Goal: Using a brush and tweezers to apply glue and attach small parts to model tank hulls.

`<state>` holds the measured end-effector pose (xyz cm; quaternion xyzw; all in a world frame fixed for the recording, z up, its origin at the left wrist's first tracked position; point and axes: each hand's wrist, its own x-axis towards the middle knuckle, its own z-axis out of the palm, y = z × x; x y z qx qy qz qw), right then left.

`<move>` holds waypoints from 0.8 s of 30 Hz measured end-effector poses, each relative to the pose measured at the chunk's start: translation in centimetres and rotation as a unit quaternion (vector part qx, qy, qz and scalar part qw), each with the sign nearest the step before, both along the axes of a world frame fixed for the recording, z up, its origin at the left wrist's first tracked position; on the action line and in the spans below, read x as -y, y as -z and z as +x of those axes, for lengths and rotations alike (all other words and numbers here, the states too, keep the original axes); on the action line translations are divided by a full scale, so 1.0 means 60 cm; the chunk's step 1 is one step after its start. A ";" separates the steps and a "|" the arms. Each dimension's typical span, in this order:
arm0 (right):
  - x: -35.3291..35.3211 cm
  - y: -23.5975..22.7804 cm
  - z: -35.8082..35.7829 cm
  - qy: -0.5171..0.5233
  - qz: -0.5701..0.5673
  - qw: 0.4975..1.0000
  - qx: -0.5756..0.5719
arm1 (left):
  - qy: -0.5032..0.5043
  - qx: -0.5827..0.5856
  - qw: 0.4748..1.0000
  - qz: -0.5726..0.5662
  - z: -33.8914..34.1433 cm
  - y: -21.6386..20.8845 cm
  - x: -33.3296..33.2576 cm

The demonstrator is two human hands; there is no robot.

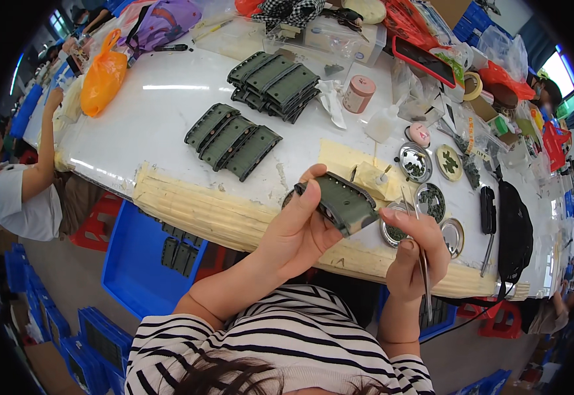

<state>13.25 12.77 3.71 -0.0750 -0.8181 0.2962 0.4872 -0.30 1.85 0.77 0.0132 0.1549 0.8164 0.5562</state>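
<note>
A: Two hands were busy. Left hand (297, 230) gripped the olive-green studded fabric strap (343, 203) above the white table's edge (168, 112); right hand (415, 253) pinched thin metal tweezers (422, 263).

B: Step?

A: Looked like mid-assembly. Next move likely needed a small part from the round metal dish (393, 230).

The left hand (300, 227) grips a dark green strap piece (343, 203) above the table's (168, 112) near edge. The right hand (413, 253) pinches metal tweezers (422, 266) just beside it. Small round metal dishes (416, 162) sit behind; stacked green pieces (233, 141) lie mid-table.
</note>
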 end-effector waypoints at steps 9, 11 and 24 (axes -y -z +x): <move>0.026 0.034 0.012 -0.057 -0.116 0.992 -0.005 | 0.030 -0.192 0.973 0.123 -0.035 0.032 0.002; 0.026 0.038 0.014 -0.065 -0.092 0.994 -0.003 | 0.033 -0.185 0.971 0.150 -0.037 0.037 -0.001; 0.036 0.029 0.013 -0.024 -0.015 1.000 0.011 | 0.029 -0.165 0.977 0.129 -0.017 0.041 0.006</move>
